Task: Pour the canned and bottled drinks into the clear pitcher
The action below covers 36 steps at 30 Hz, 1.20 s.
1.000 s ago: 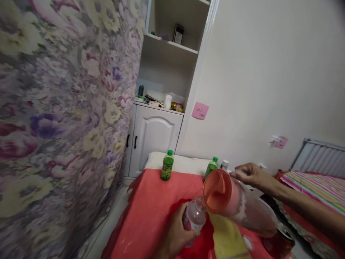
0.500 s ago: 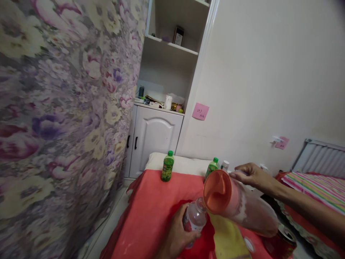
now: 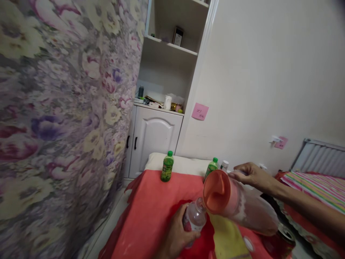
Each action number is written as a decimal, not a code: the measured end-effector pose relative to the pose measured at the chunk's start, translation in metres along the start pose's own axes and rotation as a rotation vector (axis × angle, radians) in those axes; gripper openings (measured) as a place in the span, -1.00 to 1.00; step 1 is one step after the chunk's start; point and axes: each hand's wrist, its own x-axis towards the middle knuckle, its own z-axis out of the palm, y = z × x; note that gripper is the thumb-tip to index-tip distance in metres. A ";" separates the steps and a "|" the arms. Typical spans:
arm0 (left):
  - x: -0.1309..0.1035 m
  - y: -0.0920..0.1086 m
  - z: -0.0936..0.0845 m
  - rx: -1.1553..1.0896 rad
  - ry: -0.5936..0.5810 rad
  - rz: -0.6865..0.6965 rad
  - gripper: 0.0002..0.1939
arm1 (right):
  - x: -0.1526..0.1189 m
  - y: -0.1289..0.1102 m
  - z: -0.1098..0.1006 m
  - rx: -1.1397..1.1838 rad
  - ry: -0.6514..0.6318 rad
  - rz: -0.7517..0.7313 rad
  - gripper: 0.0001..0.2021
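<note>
My left hand (image 3: 179, 230) is wrapped round a clear plastic bottle (image 3: 196, 216) with an uncapped mouth, held over something red on the table. My right hand (image 3: 249, 174) grips the handle of a clear pitcher (image 3: 250, 208) with an orange lid (image 3: 216, 192). The pitcher is tilted far over to the left, its lid against or just beside the bottle's mouth. Cloudy liquid shows inside the pitcher. Whether any liquid runs between the two cannot be made out. A yellow cloth (image 3: 229, 235) lies beneath the pitcher.
One green-capped bottle (image 3: 167, 167) stands on the red tablecloth (image 3: 145, 205); another (image 3: 212, 166) is behind the pitcher, beside a white-capped bottle (image 3: 224, 165). A dark red can (image 3: 280, 244) stands at the lower right. A floral curtain (image 3: 67, 108) fills the left side.
</note>
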 end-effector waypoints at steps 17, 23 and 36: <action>0.002 -0.006 0.000 0.018 0.036 0.024 -0.29 | 0.001 0.004 -0.005 -0.007 -0.011 0.039 -0.42; 0.002 -0.004 0.000 0.013 0.043 0.025 -0.32 | 0.001 0.004 -0.008 -0.016 0.009 0.038 -0.39; 0.003 -0.010 0.001 -0.001 0.022 0.016 -0.31 | 0.000 -0.002 -0.013 -0.039 -0.002 0.037 -0.40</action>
